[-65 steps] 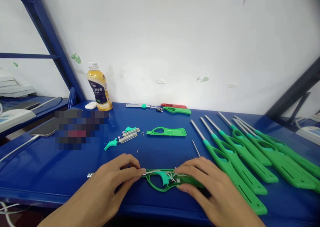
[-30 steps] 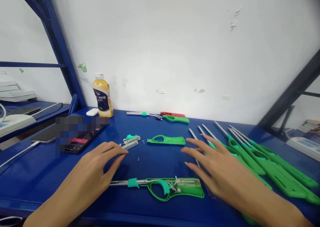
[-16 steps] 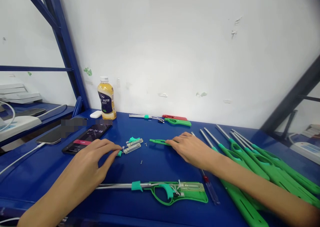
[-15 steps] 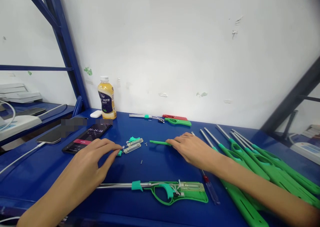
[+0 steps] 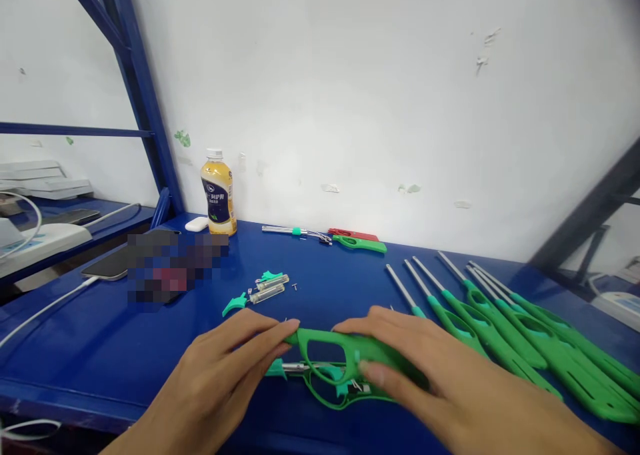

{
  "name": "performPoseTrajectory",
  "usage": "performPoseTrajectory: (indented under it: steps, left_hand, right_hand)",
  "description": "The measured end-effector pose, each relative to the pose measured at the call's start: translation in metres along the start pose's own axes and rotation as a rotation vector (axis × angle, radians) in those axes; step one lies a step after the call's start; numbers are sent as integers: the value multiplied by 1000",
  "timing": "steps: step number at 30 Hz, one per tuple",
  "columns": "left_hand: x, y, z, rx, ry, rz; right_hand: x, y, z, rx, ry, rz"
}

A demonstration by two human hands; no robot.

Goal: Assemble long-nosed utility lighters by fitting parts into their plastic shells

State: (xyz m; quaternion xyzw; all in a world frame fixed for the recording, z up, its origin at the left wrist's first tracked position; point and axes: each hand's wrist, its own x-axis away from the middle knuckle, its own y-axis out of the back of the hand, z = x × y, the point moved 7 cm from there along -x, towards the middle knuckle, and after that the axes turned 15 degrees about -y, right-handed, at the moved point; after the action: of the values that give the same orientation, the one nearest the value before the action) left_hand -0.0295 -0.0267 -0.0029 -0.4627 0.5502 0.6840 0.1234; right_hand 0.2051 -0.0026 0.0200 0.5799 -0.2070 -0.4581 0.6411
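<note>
My left hand (image 5: pixel 220 375) pinches the narrow front end of a green lighter casing half (image 5: pixel 323 338). At its wide handle end, my right hand (image 5: pixel 425 368) grips the same shell with thumb and fingers. The shell is tilted just above an opened long-neck lighter (image 5: pixel 327 405) lying on the blue table (image 5: pixel 165 368). That lighter's metal tube, teal trigger (image 5: pixel 343 388) and white wires show beneath the shell; its handle end is hidden by my right hand. Whether the two halves touch, I cannot tell.
Beyond my left hand lie teal triggers (image 5: pixel 235 303), clear fuel tanks (image 5: pixel 267 293) and a small screw (image 5: pixel 295 286). Several green lighters (image 5: pixel 530 338) fan out at right. A bottle (image 5: pixel 219 195), lighter parts (image 5: pixel 357 239) and a phone (image 5: pixel 115 258) are farther back.
Both hands have come toward the front edge. My right hand has brought the green casing half over the opened lighter, and my left hand has left the teal trigger and taken the shell's front end.
</note>
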Motion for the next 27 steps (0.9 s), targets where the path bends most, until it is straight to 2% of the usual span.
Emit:
performPoseTrajectory:
  steps: [4, 7, 9, 14, 27]
  left_hand:
    - [0, -7, 4, 9, 22, 28]
    - [4, -14, 4, -4, 56, 69]
    - [8, -19, 4, 12, 88, 107]
    - [16, -33, 6, 60, 195, 227]
    - [20, -40, 2, 87, 185, 313]
  right_hand:
    - [0, -18, -3, 95, 23, 41]
    - [4, -21, 2, 180, 123, -88]
    - [7, -22, 4, 195, 161, -127]
    - [6, -29, 6, 181, 138, -11]
    - [13, -35, 2, 160, 151, -60]
